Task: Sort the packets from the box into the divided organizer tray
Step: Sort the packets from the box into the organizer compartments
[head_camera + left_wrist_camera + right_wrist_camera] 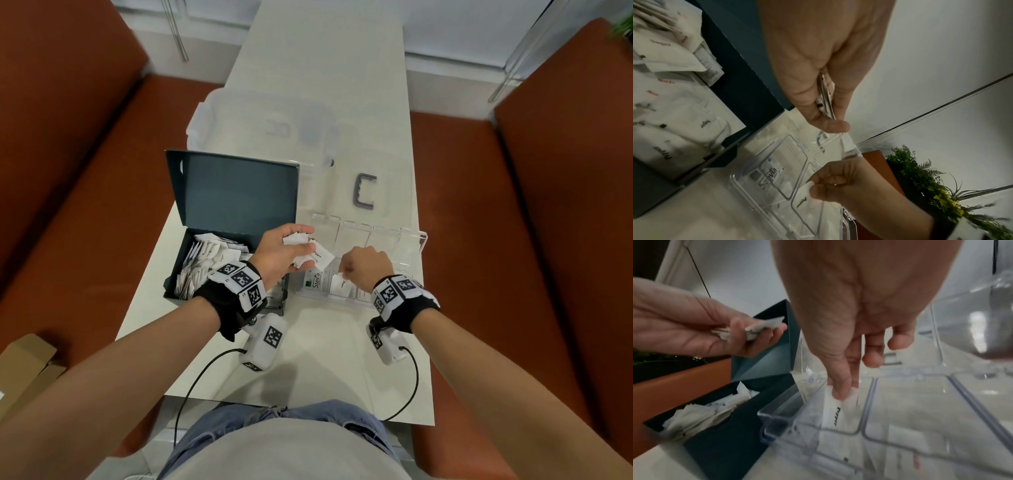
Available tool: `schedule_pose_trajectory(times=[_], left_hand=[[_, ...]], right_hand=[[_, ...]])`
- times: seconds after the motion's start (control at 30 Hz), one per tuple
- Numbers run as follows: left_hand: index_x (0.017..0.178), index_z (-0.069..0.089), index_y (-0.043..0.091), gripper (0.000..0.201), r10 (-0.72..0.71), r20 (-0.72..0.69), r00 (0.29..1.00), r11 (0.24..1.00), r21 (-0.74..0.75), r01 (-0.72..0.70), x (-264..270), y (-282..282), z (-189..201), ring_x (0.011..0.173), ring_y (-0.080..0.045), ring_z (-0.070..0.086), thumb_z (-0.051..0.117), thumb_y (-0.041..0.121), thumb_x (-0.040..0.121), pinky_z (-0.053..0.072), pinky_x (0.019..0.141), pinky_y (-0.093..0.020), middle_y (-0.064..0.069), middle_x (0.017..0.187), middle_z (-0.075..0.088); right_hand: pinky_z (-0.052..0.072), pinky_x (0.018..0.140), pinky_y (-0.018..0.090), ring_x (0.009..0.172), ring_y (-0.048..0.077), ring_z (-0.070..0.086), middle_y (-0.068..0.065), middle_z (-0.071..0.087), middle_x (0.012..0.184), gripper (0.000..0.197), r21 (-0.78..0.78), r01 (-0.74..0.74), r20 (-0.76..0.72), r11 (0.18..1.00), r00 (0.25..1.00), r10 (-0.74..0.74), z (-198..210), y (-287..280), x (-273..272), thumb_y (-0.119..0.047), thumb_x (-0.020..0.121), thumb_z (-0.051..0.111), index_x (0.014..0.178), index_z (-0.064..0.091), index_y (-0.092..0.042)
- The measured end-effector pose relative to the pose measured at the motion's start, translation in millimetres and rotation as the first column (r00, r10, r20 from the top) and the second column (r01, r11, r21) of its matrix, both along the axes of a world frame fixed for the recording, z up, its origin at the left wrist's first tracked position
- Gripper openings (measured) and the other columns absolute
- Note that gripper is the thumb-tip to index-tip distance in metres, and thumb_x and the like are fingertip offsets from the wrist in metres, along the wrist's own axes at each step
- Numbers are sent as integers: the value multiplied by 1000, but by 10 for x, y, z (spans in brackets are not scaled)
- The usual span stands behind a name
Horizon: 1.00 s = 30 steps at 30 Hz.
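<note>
A dark blue box (178, 270) with its lid up holds several white packets (205, 260) (674, 104) (698, 417). To its right stands the clear divided organizer tray (414, 246) (748, 186) (910, 402). My left hand (291, 246) (828, 113) (748, 331) grips a small bunch of white packets (317, 257) (825, 100) above the gap between box and tray. My right hand (346, 270) (840, 391) (813, 186) pinches one white pepper packet (339, 284) (838, 412) (804, 198) down in a near-row compartment. A Stevia packet (315, 281) (768, 177) lies in the compartment to the left.
A clear lid with a grey handle (363, 190) lies behind the tray, and a larger clear bin (260, 126) sits beyond it. Orange benches (513, 240) flank the white table (308, 359). Cables (195, 380) trail off the wrist cameras. A cardboard box (24, 370) sits at left.
</note>
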<state>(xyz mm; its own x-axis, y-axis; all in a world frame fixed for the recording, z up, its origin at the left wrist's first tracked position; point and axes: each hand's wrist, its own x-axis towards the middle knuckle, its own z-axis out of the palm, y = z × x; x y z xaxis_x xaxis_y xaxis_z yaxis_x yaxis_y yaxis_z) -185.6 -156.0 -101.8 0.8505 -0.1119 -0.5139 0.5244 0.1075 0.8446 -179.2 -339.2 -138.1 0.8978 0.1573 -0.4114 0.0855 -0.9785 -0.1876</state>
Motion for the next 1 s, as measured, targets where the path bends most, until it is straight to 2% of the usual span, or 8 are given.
schedule_pose_trajectory(times=[0.17, 0.5, 0.6, 0.67, 0.77, 0.8, 0.9, 1.0], left_hand=[[115, 63, 6, 33, 2, -4, 1000, 1000, -17, -2, -16, 19, -16, 97, -27, 64, 64, -8, 86, 58, 59, -24, -15, 112, 62], [115, 65, 9, 31, -2, -14, 1000, 1000, -4, 2, -22, 33, -35, 96, -24, 65, 66, -3, 86, 58, 59, -23, -18, 121, 60], [114, 65, 9, 31, -6, -3, 1000, 1000, 8, 6, -17, 30, -34, 100, -27, 64, 67, -3, 85, 57, 59, -23, -19, 122, 60], [112, 65, 9, 30, -13, 8, 1000, 1000, 8, 13, -13, 23, -30, 98, -26, 65, 68, -3, 85, 57, 58, -22, -20, 122, 61], [111, 65, 10, 30, -49, 26, 998, 999, 15, 48, -3, -3, -15, 94, -25, 67, 70, -2, 83, 55, 57, -21, -20, 120, 63], [110, 66, 11, 30, -67, 31, 997, 998, 13, 67, -1, -17, -6, 93, -24, 68, 71, -2, 83, 55, 58, -21, -20, 118, 64], [112, 65, 8, 33, -100, 44, 994, 995, 0, 101, 4, -68, 13, 85, -19, 67, 75, 3, 80, 57, 63, -24, -14, 110, 65], [113, 64, 6, 32, -93, 44, 995, 996, -5, 93, 7, -102, 14, 82, -18, 66, 73, 5, 83, 58, 62, -25, -12, 108, 64]], right_hand=[[29, 90, 35, 99, 19, 61, -7, 70, 99, 18, -43, -2, 19, 999, 1000, 3, -179, 32, -57, -21, 90, 57, 101, 68, -31], [30, 94, 37, 110, 19, 58, -6, 66, 118, 31, -61, -63, 63, 996, 996, 67, -75, -56, -66, -20, 95, 50, 121, 61, -33], [37, 94, 36, 104, 22, 60, -4, 69, 112, 29, 70, -12, 124, 997, 992, 3, 99, -59, -50, -19, 95, 46, 112, 67, -29], [46, 90, 32, 94, 21, 64, -1, 72, 99, 24, 290, 65, 139, 955, 984, -109, 250, -51, -26, -19, 95, 49, 106, 71, -22], [39, 68, 3, 72, 4, 61, -2, 73, 83, 19, 530, 125, 125, 839, 967, -224, 435, -13, 10, -21, 95, 55, 104, 71, -16], [37, 64, 1, 69, 0, 58, -3, 72, 81, 19, 560, 128, 108, 818, 968, -225, 480, 3, 20, -23, 94, 57, 106, 70, -17], [37, 62, 1, 67, -5, 58, -3, 70, 80, 24, 606, 148, -4, 782, 983, -182, 544, 28, 31, -27, 88, 67, 111, 68, -20], [39, 62, 2, 60, -8, 58, 0, 70, 74, 24, 637, 182, -60, 749, 980, -188, 535, -1, 46, -15, 83, 72, 107, 69, -17]])
